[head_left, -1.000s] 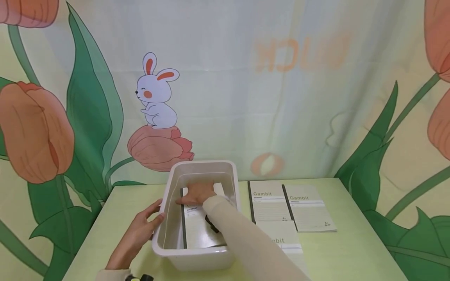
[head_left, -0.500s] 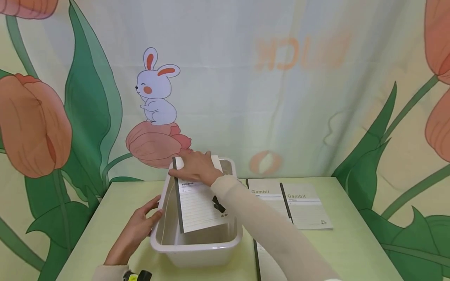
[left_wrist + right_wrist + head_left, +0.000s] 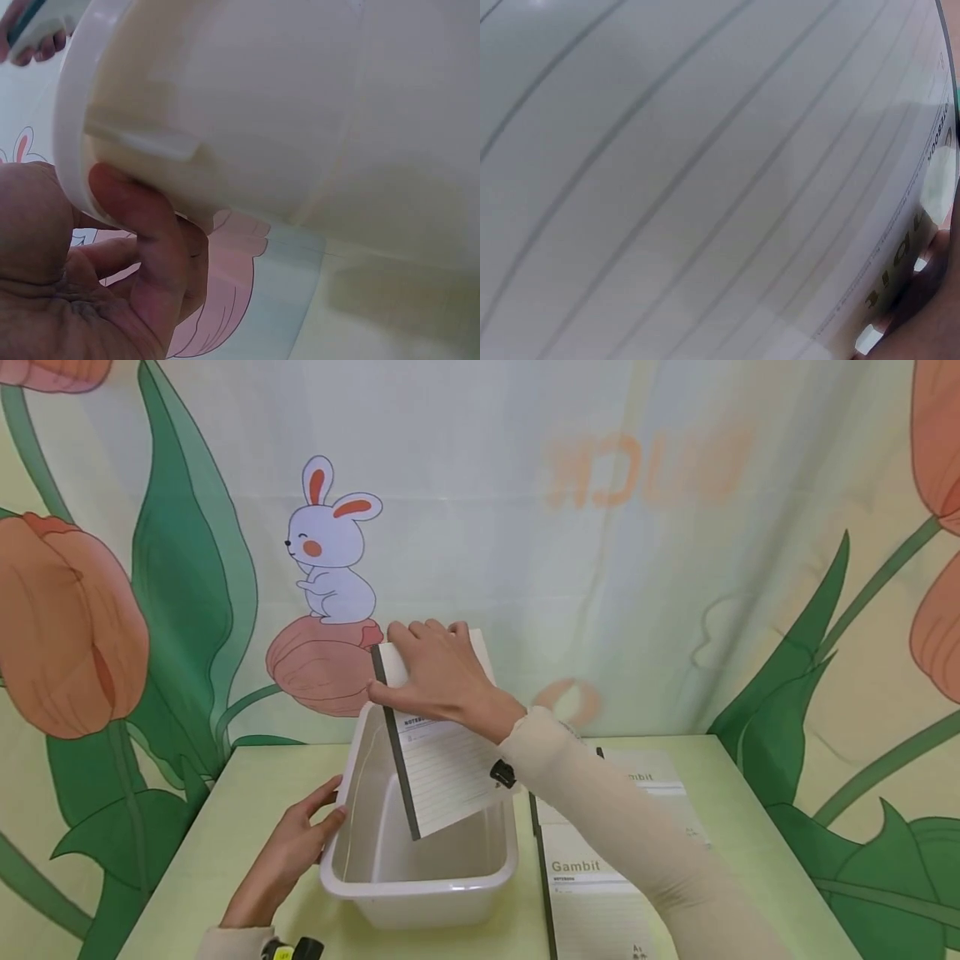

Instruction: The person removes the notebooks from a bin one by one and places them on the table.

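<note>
A white lined notebook with a dark spine hangs tilted over the pale plastic tub. My right hand grips its upper end, fingers over the top edge and thumb at the spine side. In the right wrist view, the notebook's ruled cover fills most of the frame. My left hand holds the tub's left rim. The left wrist view shows fingers curled under the rim, against the tub's outer wall. The tub's visible inside shows bare floor and walls.
Right of the tub, a Gambit notebook lies on the pale green table. Behind it lie other notebooks, one of them a Gambit notebook partly covered by my right sleeve. A printed curtain stands behind the table.
My right hand has lifted the notebook up out of the tub, tilting it as it rose. The left hand has stayed on the rim.
</note>
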The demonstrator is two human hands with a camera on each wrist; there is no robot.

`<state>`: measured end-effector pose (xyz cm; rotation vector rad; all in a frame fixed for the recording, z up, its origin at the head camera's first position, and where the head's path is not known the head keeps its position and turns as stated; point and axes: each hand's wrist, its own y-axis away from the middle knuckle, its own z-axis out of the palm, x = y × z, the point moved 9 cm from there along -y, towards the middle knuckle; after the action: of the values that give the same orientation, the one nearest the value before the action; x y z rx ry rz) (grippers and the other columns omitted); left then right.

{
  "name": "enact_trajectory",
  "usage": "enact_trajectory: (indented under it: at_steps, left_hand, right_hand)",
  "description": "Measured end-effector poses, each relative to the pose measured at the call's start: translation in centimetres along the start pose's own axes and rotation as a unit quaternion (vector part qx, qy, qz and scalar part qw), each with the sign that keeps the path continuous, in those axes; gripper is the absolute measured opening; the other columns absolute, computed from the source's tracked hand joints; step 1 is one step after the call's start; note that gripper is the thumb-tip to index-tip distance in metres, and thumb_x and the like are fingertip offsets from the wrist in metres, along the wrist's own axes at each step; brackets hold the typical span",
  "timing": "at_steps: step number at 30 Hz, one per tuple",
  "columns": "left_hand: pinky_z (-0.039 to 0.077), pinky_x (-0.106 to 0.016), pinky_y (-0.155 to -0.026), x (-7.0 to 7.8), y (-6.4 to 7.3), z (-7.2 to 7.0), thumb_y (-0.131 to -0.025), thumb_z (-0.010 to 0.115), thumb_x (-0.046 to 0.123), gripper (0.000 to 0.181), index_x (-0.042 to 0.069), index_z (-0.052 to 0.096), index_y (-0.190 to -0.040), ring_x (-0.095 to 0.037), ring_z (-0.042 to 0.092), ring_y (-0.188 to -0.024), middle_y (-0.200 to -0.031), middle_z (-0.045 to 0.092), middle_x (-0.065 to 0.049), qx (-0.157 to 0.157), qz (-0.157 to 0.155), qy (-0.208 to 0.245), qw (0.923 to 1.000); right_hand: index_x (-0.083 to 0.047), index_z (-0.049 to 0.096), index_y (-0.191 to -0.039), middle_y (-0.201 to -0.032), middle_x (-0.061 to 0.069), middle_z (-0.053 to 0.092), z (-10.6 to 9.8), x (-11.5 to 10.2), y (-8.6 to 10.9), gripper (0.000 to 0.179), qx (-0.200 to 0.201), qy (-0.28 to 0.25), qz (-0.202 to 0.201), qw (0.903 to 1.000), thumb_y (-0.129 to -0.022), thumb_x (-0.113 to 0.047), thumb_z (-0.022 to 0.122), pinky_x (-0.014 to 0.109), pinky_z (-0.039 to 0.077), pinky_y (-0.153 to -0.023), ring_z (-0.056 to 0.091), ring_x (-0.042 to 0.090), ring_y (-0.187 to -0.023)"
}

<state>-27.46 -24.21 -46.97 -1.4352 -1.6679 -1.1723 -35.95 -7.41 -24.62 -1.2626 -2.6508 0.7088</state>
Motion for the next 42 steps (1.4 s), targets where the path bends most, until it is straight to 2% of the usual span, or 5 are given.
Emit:
enact_trajectory:
  at_steps: [8, 15, 27, 34, 42]
  left_hand:
    - [0.058, -0.039, -0.076, -0.1, 0.0, 0.3, -0.103, 0.051, 0.021, 0.062, 0.016, 0.022, -0.158, -0.031, 0.061, -0.114, -0.153, 0.035, -0.02, -0.007, 0.011, 0.017, 0.9998]
    - [0.058, -0.036, -0.076, 0.0, 0.0, 0.1, -0.103, 0.051, 0.022, 0.061, 0.017, 0.024, -0.157, -0.03, 0.061, -0.113, -0.152, 0.037, -0.019, -0.005, 0.014, 0.017, 0.9997]
    - [0.058, -0.037, -0.078, 0.0, 0.0, 0.1, -0.103, 0.051, 0.025, 0.062, 0.019, 0.022, -0.158, -0.03, 0.058, -0.117, -0.153, 0.036, -0.018, -0.013, 0.012, 0.017, 0.9997]
    - [0.058, -0.038, -0.079, 0.1, 0.0, 0.2, -0.103, 0.05, 0.026, 0.063, 0.021, 0.021, -0.158, -0.031, 0.058, -0.118, -0.154, 0.035, -0.018, -0.015, 0.013, 0.015, 0.9997]
    - [0.058, -0.04, -0.081, -0.1, 0.1, 0.3, -0.104, 0.05, 0.026, 0.063, 0.021, 0.019, -0.158, -0.034, 0.056, -0.121, -0.154, 0.033, -0.018, -0.021, 0.01, 0.025, 0.9994]
  right_hand:
    - [-0.019, 0.052, -0.097, -0.083, -0.007, 0.052, -4.9, 4.7, 5.0, 0.044, 0.083, 0.021, -0.016, 0.9962, -0.08, -0.059, 0.051, 0.042, 0.033, -0.081, 0.047, 0.013, -0.083]
    - [-0.017, 0.052, -0.09, -0.079, -0.004, 0.051, -5.2, 12.2, 11.1, 0.041, 0.084, 0.065, 0.026, 0.994, -0.078, -0.056, 0.056, 0.046, 0.034, -0.081, 0.049, 0.02, -0.079]
    - [-0.015, 0.052, -0.09, -0.081, 0.001, 0.052, 0.3, 22.7, 22.4, 0.047, -0.005, 0.123, 0.119, 0.9852, -0.08, -0.059, 0.061, 0.049, 0.032, -0.077, 0.049, 0.023, -0.08]
    - [-0.013, 0.054, -0.092, -0.082, 0.002, 0.056, 4.7, 26.4, 28.4, 0.045, -0.064, 0.102, 0.151, 0.9812, -0.08, -0.055, 0.066, 0.048, 0.032, -0.074, 0.053, 0.022, -0.081]
    - [-0.016, 0.053, -0.095, -0.08, -0.003, 0.054, 10.1, 29.3, 33.0, 0.047, -0.123, 0.068, 0.186, 0.9724, -0.08, -0.057, 0.069, 0.044, 0.031, -0.074, 0.049, 0.017, -0.077]
